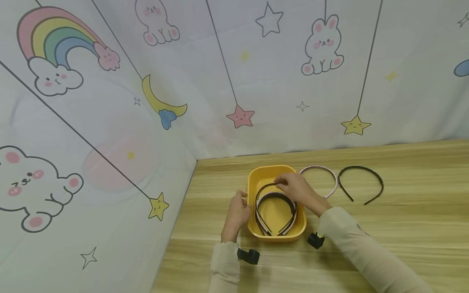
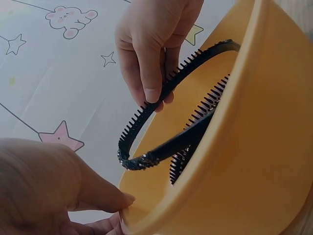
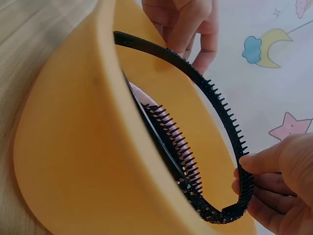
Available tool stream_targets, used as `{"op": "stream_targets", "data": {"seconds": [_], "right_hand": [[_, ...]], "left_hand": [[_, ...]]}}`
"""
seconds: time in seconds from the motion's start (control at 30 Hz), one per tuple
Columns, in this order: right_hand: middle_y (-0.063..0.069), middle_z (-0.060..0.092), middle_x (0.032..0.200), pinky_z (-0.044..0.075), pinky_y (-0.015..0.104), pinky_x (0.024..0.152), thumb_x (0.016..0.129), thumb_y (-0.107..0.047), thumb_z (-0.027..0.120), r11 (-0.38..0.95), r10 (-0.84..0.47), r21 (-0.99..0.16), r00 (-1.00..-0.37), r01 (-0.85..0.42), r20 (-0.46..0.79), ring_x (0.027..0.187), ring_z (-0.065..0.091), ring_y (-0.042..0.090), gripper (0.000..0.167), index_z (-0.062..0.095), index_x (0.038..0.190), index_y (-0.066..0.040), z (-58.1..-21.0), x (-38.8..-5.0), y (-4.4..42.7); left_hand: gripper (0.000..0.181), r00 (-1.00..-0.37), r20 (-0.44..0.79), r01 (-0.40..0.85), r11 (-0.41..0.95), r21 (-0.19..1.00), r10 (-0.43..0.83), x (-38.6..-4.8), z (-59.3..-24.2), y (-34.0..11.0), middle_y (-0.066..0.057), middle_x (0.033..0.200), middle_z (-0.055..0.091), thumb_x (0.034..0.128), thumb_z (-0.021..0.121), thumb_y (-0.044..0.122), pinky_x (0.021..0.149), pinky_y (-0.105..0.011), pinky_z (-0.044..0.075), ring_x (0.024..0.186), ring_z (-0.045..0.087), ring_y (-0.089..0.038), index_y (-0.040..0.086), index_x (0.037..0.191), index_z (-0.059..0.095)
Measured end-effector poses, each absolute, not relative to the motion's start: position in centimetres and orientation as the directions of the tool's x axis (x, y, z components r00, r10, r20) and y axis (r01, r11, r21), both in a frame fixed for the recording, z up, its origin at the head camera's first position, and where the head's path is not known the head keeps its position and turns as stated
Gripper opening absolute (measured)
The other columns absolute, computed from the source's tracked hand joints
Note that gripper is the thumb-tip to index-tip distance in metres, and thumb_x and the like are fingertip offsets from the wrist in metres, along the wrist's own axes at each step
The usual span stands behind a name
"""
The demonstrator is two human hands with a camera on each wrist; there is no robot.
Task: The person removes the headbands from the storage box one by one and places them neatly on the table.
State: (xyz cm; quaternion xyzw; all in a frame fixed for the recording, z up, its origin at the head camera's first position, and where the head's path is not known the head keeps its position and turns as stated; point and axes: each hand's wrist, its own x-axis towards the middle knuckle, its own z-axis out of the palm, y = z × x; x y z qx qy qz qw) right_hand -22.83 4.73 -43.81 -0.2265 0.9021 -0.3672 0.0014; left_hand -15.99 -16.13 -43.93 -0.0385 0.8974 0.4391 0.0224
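My right hand [image 1: 294, 188] pinches a black toothed headband [image 2: 188, 67] between thumb and fingers, holding it tilted over the yellow basket [image 1: 302, 228]. In the right wrist view, the right hand [image 3: 286, 178] grips the band near its glittery curved part. My left hand [image 1: 238, 211] holds the basket's left rim; its thumb lies at the edge in the left wrist view, where the hand [image 2: 44, 178] fills the lower left. More headbands, one pink [image 3: 142, 94] and others black, lie inside the basket, partly hidden behind its wall.
Right of the basket, a pink headband [image 1: 335, 181] and a black headband [image 1: 360, 167] lie on the wooden table [image 1: 414, 195]. The pink one is partly behind my right forearm. A patterned cloth [image 1: 286, 134] with stars and rabbits stands behind and to the left.
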Motion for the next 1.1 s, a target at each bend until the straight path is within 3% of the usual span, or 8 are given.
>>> {"op": "stream_targets", "data": {"seconds": [0.4,0.83,1.1], "right_hand": [[0.014,0.07,0.106,0.054,0.043,0.082,0.092,-0.011,0.062,0.622,-0.402,-0.656,-0.893,-0.428,0.201,0.096,0.066,0.03,0.019,0.07,0.108,-0.004,-43.1,-23.2,5.7],[0.014,0.069,0.111,0.053,0.045,0.085,0.094,-0.013,0.06,0.613,-0.36,-0.693,-0.915,-0.38,0.184,0.103,0.064,0.032,0.022,0.069,0.112,-0.005,-42.2,-23.0,7.3],[0.015,0.069,0.112,0.051,0.048,0.087,0.094,-0.013,0.06,0.624,-0.335,-0.692,-0.925,-0.362,0.182,0.103,0.064,0.033,0.022,0.069,0.112,-0.005,-41.7,-23.0,8.7]], "left_hand": [[0.034,-0.996,-0.073,-0.093,0.607,0.789,-0.059,-16.0,-44.0,-16.0,-0.017,0.093,0.058,0.0885,0.052,-0.004,0.064,-0.034,0.05,0.078,0.056,-0.023,-0.007,0.122,0.049],[0.03,-0.996,-0.053,-0.087,0.619,0.781,-0.073,-16.0,-44.2,-16.0,-0.02,0.099,0.057,0.089,0.054,-0.003,0.075,-0.042,0.051,0.088,0.057,-0.028,-0.007,0.118,0.051],[0.03,-0.998,-0.044,-0.067,0.614,0.787,-0.052,-16.1,-44.3,-16.2,-0.02,0.098,0.055,0.0884,0.054,-0.005,0.073,-0.042,0.05,0.085,0.056,-0.027,-0.009,0.117,0.049]]}}
